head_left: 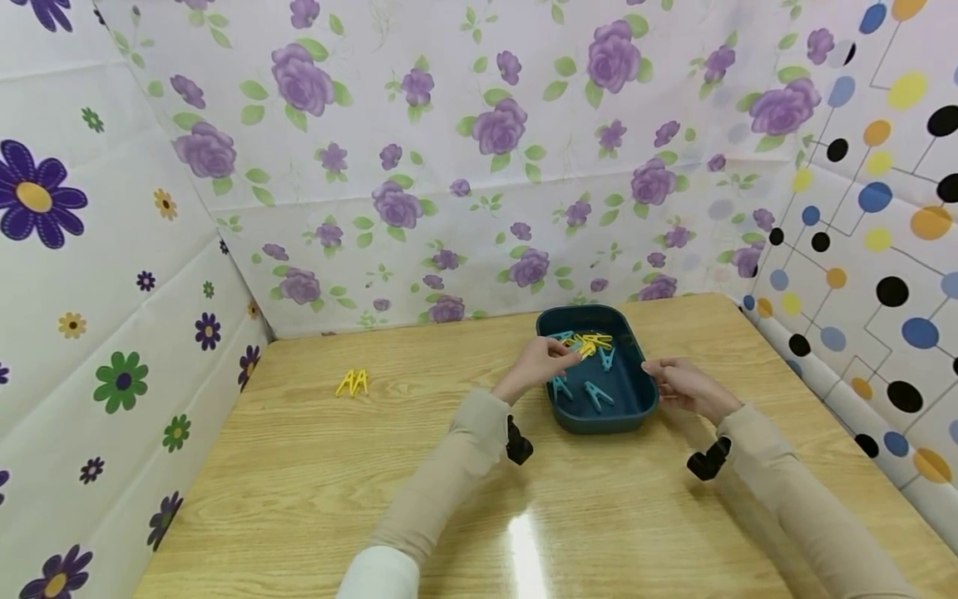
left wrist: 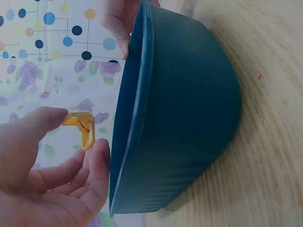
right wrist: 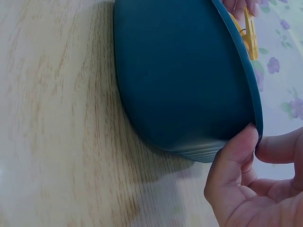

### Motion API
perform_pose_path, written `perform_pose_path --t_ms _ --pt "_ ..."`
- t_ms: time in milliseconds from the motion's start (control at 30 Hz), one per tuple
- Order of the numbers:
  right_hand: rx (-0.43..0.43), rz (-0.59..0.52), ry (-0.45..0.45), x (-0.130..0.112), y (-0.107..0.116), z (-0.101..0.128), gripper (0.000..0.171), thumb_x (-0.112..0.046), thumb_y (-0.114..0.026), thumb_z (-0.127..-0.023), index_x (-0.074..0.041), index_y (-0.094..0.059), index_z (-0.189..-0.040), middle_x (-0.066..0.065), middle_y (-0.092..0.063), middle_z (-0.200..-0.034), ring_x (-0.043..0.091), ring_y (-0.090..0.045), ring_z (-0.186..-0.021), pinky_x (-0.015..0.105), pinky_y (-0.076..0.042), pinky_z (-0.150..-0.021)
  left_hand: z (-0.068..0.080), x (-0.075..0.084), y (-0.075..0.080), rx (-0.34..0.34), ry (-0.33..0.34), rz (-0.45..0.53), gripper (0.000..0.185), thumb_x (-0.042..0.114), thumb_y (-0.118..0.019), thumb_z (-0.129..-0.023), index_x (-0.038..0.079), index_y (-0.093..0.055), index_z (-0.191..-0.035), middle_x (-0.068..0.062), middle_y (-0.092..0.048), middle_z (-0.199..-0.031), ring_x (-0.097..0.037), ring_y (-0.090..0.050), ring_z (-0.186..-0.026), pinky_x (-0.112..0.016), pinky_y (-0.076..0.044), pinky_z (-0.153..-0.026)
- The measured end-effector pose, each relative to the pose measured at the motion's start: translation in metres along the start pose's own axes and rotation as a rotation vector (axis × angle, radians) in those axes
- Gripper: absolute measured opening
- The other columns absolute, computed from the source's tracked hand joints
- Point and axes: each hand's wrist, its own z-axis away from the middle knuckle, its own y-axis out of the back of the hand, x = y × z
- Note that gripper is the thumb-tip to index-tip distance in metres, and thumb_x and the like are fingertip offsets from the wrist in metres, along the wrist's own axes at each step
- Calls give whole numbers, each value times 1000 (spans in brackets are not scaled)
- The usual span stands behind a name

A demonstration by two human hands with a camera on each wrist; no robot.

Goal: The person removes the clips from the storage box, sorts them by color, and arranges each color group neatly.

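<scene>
A dark teal plastic basin (head_left: 609,423) stands on the wooden table, holding several teal clothespins (head_left: 598,395) and yellow clothespins (head_left: 597,339). Over its left rim, my left hand (head_left: 540,364) pinches a yellow clothespin (left wrist: 84,126) between thumb and fingers, as the left wrist view shows up close. My right hand (head_left: 690,388) grips the basin's right rim, thumb and fingers on either side of the wall (right wrist: 180,85). Off to the left, two more yellow clothespins (head_left: 353,382) lie side by side on the table.
The light wood table (head_left: 314,482) meets a flowered cloth backdrop (head_left: 419,208) behind the basin. A dotted cloth (head_left: 883,291) hangs along the right side, a daisy-print one (head_left: 112,333) along the left. Each wrist carries a small black camera mount (head_left: 518,443).
</scene>
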Motion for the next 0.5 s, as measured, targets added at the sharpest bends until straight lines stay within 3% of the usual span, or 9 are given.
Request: perform_pose_path --t_ms 167,333,500 --pt "-3 6 9 -2 -1 2 56 -32 -43 -103 5 -29 -143 -7 -59 -83 3 -58 -68 23 -51 -70 4 -6 3 10 0 56 33 34 -64 -94 4 -68 -107 -24 -68 -109 -39 -67 -96 -27 -51 -68" --pt "-3 8 2 -1 0 0 60 -33 -42 -104 5 -25 -146 -8 -59 -83 3 -58 -69 23 -52 -70 6 -14 5 10 -5 107 36 34 -62 -95 2 -67 -111 -26 -66 -111 -40 -66 -97 -41 -55 -82" --pt "-4 5 -1 0 0 1 60 -34 -43 -103 5 -25 -146 -8 -59 -81 3 -57 -68 23 -51 -69 8 -20 8 43 2 142 40 38 -60 -95 2 -67 -111 -26 -66 -110 -37 -67 -96 -50 -53 -87"
